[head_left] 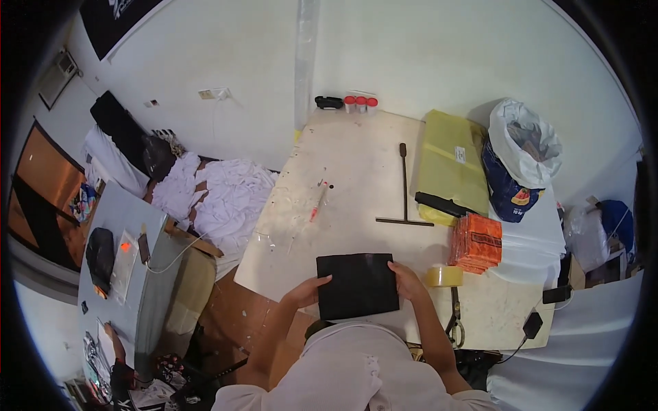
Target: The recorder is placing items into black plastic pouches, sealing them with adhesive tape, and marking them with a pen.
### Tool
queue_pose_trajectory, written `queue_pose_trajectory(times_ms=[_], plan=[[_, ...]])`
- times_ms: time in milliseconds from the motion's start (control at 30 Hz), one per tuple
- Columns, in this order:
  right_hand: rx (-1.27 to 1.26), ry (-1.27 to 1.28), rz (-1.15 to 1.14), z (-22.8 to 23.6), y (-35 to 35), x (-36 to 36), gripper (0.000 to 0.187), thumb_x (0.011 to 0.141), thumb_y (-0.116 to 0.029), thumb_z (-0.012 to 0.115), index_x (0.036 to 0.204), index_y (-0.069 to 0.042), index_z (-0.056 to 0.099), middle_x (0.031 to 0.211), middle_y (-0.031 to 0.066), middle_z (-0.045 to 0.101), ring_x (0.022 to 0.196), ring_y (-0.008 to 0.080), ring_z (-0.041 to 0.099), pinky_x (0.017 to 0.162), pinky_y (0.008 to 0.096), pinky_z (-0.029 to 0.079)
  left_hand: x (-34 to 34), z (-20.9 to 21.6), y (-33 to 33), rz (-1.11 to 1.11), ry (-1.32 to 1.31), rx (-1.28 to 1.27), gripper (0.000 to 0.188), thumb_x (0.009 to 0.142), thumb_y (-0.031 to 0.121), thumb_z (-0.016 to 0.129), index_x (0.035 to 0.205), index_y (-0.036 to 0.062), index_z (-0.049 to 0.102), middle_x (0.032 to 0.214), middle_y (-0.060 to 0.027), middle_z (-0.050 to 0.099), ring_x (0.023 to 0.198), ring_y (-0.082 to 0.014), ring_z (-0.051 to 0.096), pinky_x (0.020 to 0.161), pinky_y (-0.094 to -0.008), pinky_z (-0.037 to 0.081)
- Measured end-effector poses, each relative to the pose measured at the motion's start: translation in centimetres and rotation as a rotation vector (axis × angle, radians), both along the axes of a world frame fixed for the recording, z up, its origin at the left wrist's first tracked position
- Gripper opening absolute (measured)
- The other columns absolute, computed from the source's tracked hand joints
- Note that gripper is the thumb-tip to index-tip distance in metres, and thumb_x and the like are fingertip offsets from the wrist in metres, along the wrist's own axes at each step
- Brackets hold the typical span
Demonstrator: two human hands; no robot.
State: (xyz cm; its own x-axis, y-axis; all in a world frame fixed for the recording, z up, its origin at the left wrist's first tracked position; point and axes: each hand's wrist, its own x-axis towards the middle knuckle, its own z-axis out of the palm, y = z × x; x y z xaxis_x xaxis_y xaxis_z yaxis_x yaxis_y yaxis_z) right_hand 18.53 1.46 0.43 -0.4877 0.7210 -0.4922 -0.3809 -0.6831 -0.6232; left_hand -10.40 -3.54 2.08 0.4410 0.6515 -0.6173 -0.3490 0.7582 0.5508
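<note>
A flat black rectangular piece (358, 286), cloth-like or a thin pouch, is held level at the near edge of the pale table. My left hand (308, 291) grips its left side, thumb on top. On its opposite side, near the upper right corner, my right hand (409, 282) pinches it the same way. The fingers underneath are hidden. Just right of my right hand lies a roll of yellowish tape (445, 276). Scissors (455, 323) with dark handles lie beside my right forearm. A stack of orange packets (476, 243) sits beyond the tape.
A T-shaped metal tool (404, 185) lies mid-table, left of a yellow plastic-wrapped package (449, 154) and an open sack (510, 168). A pinkish pen-like tool (319, 201) is farther left. Red-lidded containers (361, 105) line the back. Another person's hand (113, 334) rests by the grey table (152, 264).
</note>
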Motion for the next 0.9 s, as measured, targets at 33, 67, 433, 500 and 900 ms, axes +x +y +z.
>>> queue_pose_trajectory(times_ms=[33, 67, 433, 500, 900], plan=[[0.031, -0.042, -0.003, 0.6, -0.1, 0.0, 0.039, 0.09, -0.028, 0.05, 0.116, 0.001, 0.05, 0.11, 0.009, 0.059, 0.1, 0.0191, 0.057, 0.088, 0.0346, 0.045, 0.0, 0.1, 0.7, -0.043, -0.003, 0.012, 0.048, 0.088, 0.033, 0.054, 0.122, 0.0, 0.046, 0.118, -0.0083, 0.055, 0.105, -0.0195, 0.054, 0.09, -0.0307, 0.044], [0.032, -0.036, -0.013, -0.1, 0.0, 0.1, 0.039, 0.09, -0.028, 0.05, 0.116, 0.001, 0.05, 0.11, 0.009, 0.059, 0.1, 0.0191, 0.057, 0.088, 0.0346, 0.045, 0.0, -0.1, 1.2, -0.053, 0.003, 0.013, 0.048, 0.088, 0.033, 0.054, 0.122, 0.0, 0.046, 0.118, -0.0083, 0.055, 0.105, -0.0195, 0.054, 0.09, -0.0307, 0.044], [0.643, -0.947, 0.131, 0.3, 1.2, 1.9, 0.019, 0.082, -0.021, 0.06, 0.078, -0.002, 0.063, 0.059, -0.0018, 0.051, 0.057, 0.007, 0.048, 0.054, 0.0242, 0.039, -0.1, -0.5, 4.8, -0.153, 0.451, 0.103, 0.043, 0.087, 0.032, 0.057, 0.112, -0.0028, 0.055, 0.102, -0.007, 0.061, 0.09, -0.0168, 0.055, 0.078, -0.0281, 0.042], [0.553, -0.889, 0.092, 0.2, 1.4, 2.0, 0.018, 0.08, -0.018, 0.061, 0.075, -0.001, 0.062, 0.058, -0.0007, 0.052, 0.053, 0.0075, 0.047, 0.05, 0.0239, 0.038, 0.0, 0.1, 5.5, -0.161, 0.521, 0.17, 0.041, 0.085, 0.033, 0.059, 0.105, -0.0027, 0.058, 0.092, -0.0051, 0.061, 0.081, -0.0143, 0.055, 0.071, -0.0263, 0.042], [0.063, -0.473, -0.175, -0.2, 2.7, 0.9, 0.014, 0.075, 0.003, 0.059, 0.087, 0.006, 0.054, 0.075, 0.0132, 0.059, 0.065, 0.0262, 0.065, 0.062, 0.034, 0.056, -0.3, 0.3, 9.8, -0.342, 0.941, 0.271, 0.029, 0.076, 0.03, 0.068, 0.077, 0.0011, 0.064, 0.059, -0.0045, 0.058, 0.052, -0.0118, 0.056, 0.041, -0.0254, 0.035]])
